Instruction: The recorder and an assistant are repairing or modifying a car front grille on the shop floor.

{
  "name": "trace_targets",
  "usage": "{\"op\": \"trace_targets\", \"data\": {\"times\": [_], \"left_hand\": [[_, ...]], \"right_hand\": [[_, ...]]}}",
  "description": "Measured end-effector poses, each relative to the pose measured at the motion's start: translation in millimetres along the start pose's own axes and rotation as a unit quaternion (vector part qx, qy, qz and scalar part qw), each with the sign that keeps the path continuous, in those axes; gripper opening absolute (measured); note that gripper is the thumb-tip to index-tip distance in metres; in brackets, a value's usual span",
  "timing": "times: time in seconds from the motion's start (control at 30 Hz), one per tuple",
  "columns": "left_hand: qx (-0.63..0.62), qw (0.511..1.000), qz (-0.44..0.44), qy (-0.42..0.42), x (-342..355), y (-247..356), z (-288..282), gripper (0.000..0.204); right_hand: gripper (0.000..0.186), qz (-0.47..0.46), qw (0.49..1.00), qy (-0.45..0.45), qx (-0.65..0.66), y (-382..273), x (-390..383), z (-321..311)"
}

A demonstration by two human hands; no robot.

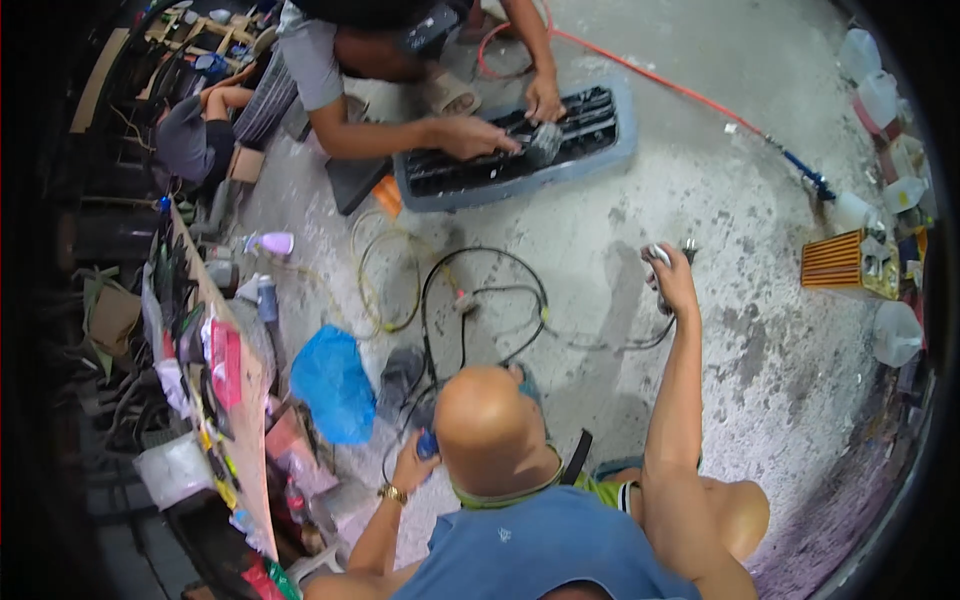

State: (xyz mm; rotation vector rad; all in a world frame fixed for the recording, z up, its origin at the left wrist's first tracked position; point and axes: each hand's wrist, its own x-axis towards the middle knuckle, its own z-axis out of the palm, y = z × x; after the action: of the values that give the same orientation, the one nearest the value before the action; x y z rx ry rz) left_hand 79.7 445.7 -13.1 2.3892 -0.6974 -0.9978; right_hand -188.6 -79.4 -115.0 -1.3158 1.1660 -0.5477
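My right hand (676, 278) is stretched out over the floor and closed around a small hose-fed metal tool (690, 246). My fingers cover most of it, so its exact kind is unclear. A thin black hose (640, 345) runs from below this hand to loops on the floor. Beside my knee, my left hand (410, 462) is closed on a small blue object (428, 444), partly hidden by the knee. Across from me, another person's hands (475, 137) work with a grey, bristly-looking lump (543, 146) over a black slatted part in a blue-grey tub (618, 135).
A red hose (660, 78) with a blue end crosses the far floor. A blue plastic bag (332, 385) lies to my left, near a cluttered board (240, 410). Plastic jugs (897, 333) and an orange-ribbed can (835, 262) line the right side. Another person sits far left.
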Motion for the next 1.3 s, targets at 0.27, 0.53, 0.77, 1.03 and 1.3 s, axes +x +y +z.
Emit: {"op": "trace_targets", "data": {"times": [0.27, 0.53, 0.77, 1.03, 1.3], "left_hand": [[0.111, 0.964, 0.205, 0.132, 33, 153, -51, 0.060], [-0.122, 0.947, 0.296, -0.014, 64, 283, -67, 0.054], [-0.358, 0.808, 0.463, -0.071, 80, 382, -51, 0.050], [-0.482, 0.762, 0.407, -0.149, 88, 431, -65, 0.050], [-0.598, 0.617, 0.507, -0.058, 99, 495, -130, 0.041]], "right_hand": [[0.029, -0.203, 0.932, -0.272, 0.129, -136, -46, 97], [0.039, -0.226, 0.871, -0.354, 0.254, -178, -75, 126], [0.038, -0.251, 0.859, -0.342, 0.289, -203, -112, 138], [0.033, -0.223, 0.802, -0.355, 0.425, -211, -125, 145], [0.034, -0.123, 0.826, -0.437, 0.334, -181, -115, 134]]}}
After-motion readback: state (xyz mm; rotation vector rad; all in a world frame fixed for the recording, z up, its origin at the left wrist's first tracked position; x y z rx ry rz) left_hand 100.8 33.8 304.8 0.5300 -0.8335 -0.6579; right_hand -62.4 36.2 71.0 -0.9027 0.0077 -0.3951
